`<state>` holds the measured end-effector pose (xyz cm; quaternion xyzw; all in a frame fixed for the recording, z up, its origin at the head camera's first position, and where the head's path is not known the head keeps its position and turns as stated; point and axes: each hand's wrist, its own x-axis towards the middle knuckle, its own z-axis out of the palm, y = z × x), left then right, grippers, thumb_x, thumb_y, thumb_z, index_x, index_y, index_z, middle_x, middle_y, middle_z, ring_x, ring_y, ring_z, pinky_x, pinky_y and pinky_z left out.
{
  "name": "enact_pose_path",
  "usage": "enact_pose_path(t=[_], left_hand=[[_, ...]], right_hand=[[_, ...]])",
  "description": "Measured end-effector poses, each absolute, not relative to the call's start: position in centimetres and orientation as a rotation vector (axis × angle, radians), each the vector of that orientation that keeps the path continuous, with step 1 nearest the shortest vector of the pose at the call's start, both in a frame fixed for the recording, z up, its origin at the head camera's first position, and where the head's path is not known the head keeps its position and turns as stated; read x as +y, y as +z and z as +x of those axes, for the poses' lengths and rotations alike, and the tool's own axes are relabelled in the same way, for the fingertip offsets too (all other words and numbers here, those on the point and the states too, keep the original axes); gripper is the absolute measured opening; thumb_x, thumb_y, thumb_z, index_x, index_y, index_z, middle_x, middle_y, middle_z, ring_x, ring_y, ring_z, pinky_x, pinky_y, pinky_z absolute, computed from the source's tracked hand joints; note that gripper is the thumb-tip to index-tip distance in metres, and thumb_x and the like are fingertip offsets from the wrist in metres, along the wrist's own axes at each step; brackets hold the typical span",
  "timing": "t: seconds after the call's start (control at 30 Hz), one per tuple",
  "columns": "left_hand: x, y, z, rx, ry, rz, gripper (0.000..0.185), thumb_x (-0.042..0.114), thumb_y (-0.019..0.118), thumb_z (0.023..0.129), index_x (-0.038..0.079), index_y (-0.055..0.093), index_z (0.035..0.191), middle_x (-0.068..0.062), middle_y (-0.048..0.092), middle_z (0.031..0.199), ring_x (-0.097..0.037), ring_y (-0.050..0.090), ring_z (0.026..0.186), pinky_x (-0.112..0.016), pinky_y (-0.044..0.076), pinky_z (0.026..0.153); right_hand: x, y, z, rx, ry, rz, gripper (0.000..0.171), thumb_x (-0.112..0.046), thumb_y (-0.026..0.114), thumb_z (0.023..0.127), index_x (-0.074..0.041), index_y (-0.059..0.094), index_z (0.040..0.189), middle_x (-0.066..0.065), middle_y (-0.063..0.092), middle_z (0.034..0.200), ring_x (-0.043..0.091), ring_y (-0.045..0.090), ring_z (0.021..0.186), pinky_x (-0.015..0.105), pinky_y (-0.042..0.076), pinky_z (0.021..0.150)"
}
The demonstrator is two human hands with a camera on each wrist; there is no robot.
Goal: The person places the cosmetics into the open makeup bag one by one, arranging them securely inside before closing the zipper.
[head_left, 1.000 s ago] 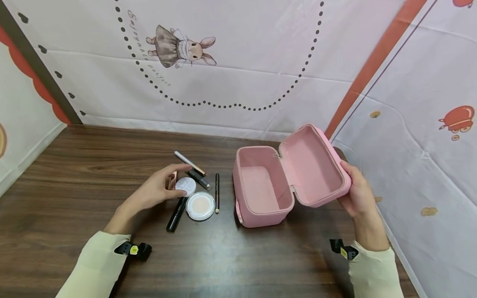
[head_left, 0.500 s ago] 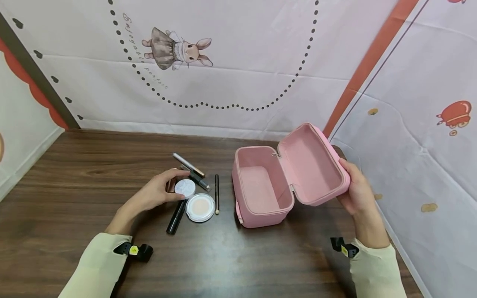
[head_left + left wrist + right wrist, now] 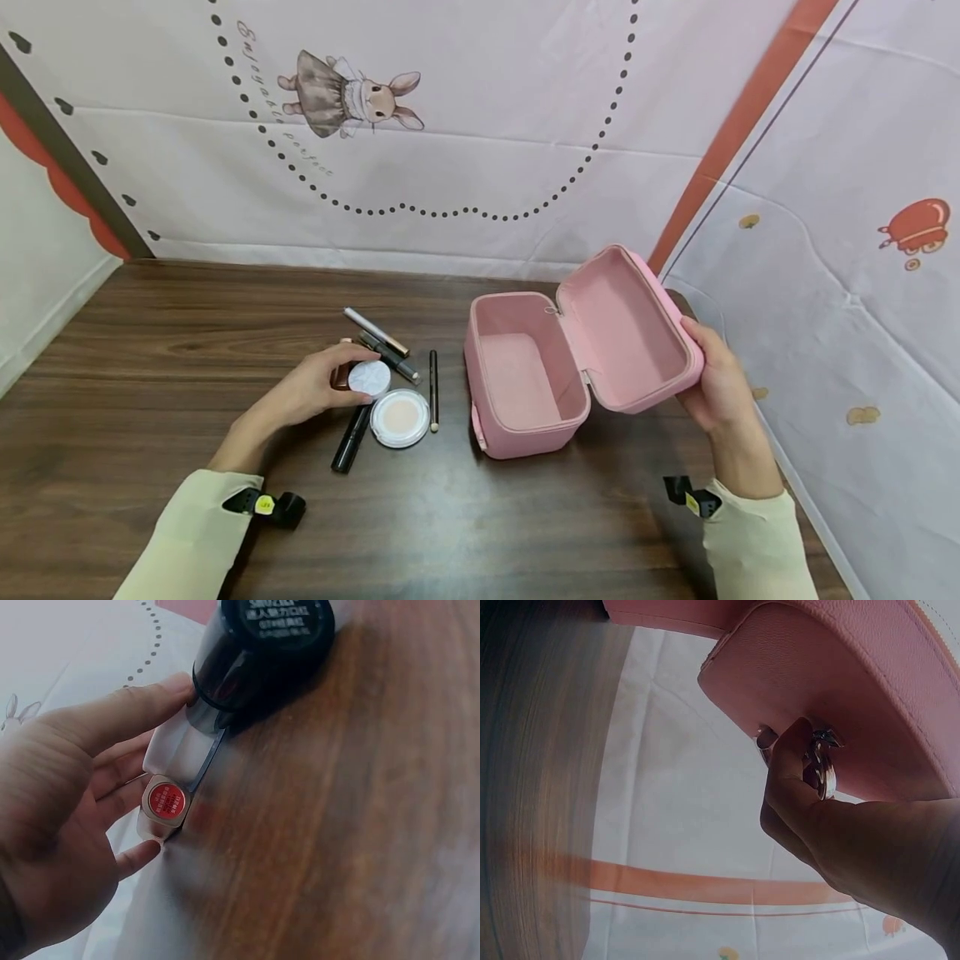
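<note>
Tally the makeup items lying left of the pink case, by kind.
Round compacts: 2 (small white compact, cushion compact)
Slim pencils or pens: 3 (silver pen, grey pen, dark pencil)
Black tube: 1
Lipstick: 1
Total: 7

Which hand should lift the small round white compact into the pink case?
Left, probably. The left hand already rests on the small round compact, while the right hand holds open the pink case by its lid.
</note>
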<state>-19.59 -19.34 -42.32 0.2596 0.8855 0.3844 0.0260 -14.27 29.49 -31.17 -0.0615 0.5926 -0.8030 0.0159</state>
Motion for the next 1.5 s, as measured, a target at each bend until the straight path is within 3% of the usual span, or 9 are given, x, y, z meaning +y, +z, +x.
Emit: enact_pose_path(t=[0.3,0.4,0.5,0.63,0.8,1.0,1.5], left_hand=[[-19.2,-42.7,-19.6,2.823,1.128,0.89,0.057,0.026,0.083,0.074,0.007,0.063,0.123,-0.01,0.062,0.121,-0.037,0.045,0.124,-0.061,0.023,0.095],[-19.1,-42.6,-19.6,2.85,1.125,0.918,0.056,0.025,0.084,0.072,0.007,0.064,0.121,-0.008,0.063,0.117,-0.03,0.055,0.106,-0.053,0.025,0.09],[-19.0,-42.5,-19.7,2.87,1.125,0.938,0.056,0.023,0.085,0.071,0.008,0.064,0.121,-0.006,0.061,0.115,-0.021,0.054,0.091,-0.047,0.026,0.087],[-18.9,-42.3,-19.8,2.853,1.142,0.941,0.055,0.023,0.084,0.072,0.008,0.064,0.121,-0.005,0.06,0.118,-0.019,0.054,0.094,-0.046,0.033,0.088],[-18.7,-41.8,-19.5,2.814,1.204,0.885,0.057,0.024,0.084,0.073,0.007,0.062,0.123,-0.009,0.057,0.124,-0.021,0.054,0.097,-0.041,0.044,0.079],[-18.6,-41.2,-19.3,2.819,1.231,0.851,0.059,0.026,0.084,0.073,0.007,0.062,0.124,-0.013,0.054,0.129,-0.027,0.053,0.112,-0.048,0.041,0.092],[-17.1,-39.5,-18.2,2.863,1.34,0.833,0.058,0.02,0.086,0.071,0.008,0.064,0.123,-0.009,0.06,0.122,-0.026,0.055,0.108,-0.047,0.041,0.09]], right_hand=[[29.4,-31.1,-14.1,1.843,-2.502,-0.183,0.036,-0.029,0.037,0.104,-0.005,0.064,0.106,0.006,0.066,0.089,0.016,0.064,0.073,0.028,0.053,0.059],[29.4,-31.2,-14.2,1.835,-2.508,-0.188,0.037,-0.03,0.037,0.104,-0.004,0.065,0.105,0.006,0.066,0.088,0.016,0.064,0.072,0.028,0.052,0.059],[29.3,-31.1,-14.3,1.847,-2.508,-0.189,0.038,-0.03,0.038,0.104,-0.004,0.065,0.105,0.006,0.066,0.087,0.017,0.065,0.071,0.028,0.053,0.058],[29.4,-31.1,-14.3,1.841,-2.518,-0.191,0.038,-0.029,0.038,0.104,-0.004,0.065,0.105,0.006,0.066,0.087,0.017,0.065,0.071,0.028,0.053,0.058],[29.4,-31.1,-14.2,1.848,-2.51,-0.175,0.037,-0.03,0.038,0.104,-0.005,0.066,0.103,0.006,0.066,0.085,0.017,0.065,0.07,0.028,0.053,0.057],[29.2,-31.1,-14.4,1.825,-2.525,-0.185,0.036,-0.029,0.038,0.104,-0.006,0.066,0.104,0.005,0.067,0.088,0.016,0.065,0.074,0.027,0.053,0.06],[29.2,-31.1,-14.2,1.791,-2.533,-0.194,0.036,-0.028,0.038,0.104,-0.005,0.065,0.107,0.006,0.066,0.091,0.017,0.065,0.076,0.028,0.053,0.062]])
